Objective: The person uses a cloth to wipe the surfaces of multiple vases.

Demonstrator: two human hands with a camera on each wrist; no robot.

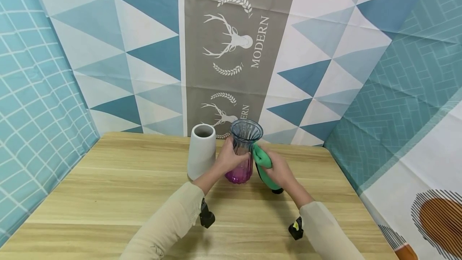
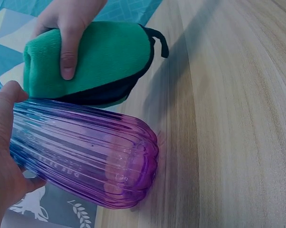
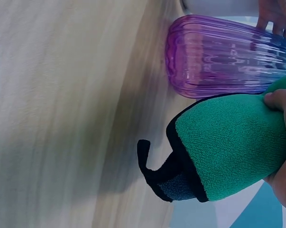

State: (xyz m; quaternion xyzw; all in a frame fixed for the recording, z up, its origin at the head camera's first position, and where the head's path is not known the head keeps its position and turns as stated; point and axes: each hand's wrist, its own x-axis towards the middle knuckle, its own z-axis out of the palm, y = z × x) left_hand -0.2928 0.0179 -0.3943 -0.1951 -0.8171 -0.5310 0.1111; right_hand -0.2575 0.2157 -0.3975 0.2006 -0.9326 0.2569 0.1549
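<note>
Sleeved forearms lead in. Left hand [image 1: 231, 156] grasps the ribbed glass vase [image 1: 242, 155] at its waist, upright on the table [image 1: 108, 179]: likely rigid, slick, breakable. Right hand [image 1: 279, 171] clenches a soft green cloth [image 1: 262, 163] against the vase's side. White vase [image 1: 201, 151] stands just beyond the left grip.

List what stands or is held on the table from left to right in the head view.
White vase → left hand → glass vase → green cloth → right hand.
</note>
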